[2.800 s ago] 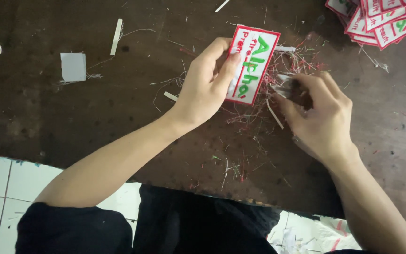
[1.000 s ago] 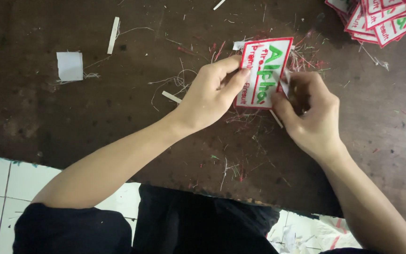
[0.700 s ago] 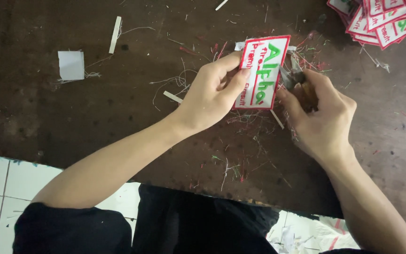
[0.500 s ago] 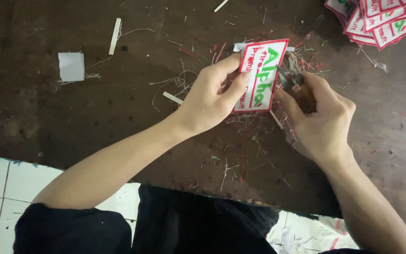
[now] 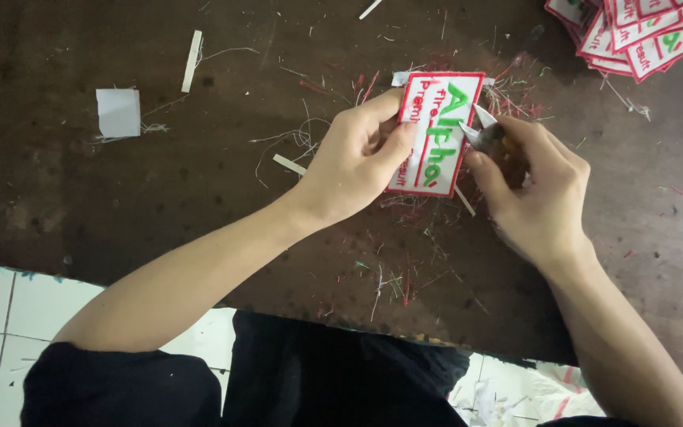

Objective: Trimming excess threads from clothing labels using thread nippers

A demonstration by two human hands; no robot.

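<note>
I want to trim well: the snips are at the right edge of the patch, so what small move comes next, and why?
Probably close the small snips on a loose thread at the patch edge. The left hand pinches the patch, the right hand holds the blades open at its border, and cut threads lie around.

patch (image 5: 436, 134) – white, red-edged, upright | snips (image 5: 480, 130) – at its right edge

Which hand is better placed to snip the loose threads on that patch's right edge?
Probably the right hand: it holds the small snips, blades open at the patch's right edge. The left hand pinches the patch's left side, steadying it.
</note>
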